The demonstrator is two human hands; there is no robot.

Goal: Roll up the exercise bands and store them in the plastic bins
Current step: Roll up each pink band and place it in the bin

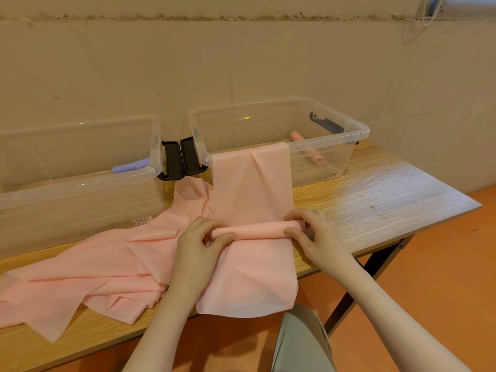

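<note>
Both hands grip a half-rolled pink exercise band at the table's near edge.

Left hand [200,241] and right hand [312,234] each pinch one end of the rolled part of the flat pink elastic exercise band [252,200]; its loose tail hangs toward the camera off the wooden table [375,194], while its far end drapes over the front rim of the clear plastic bin on the right [335,146]. More loose pink bands [88,272] lie crumpled to the left. Inside the right bin lies a rolled pink band [307,147]; the clear plastic bin on the left [80,178] holds a rolled lilac band [130,165]. Two black latches [181,159] touch between the bins.
</note>
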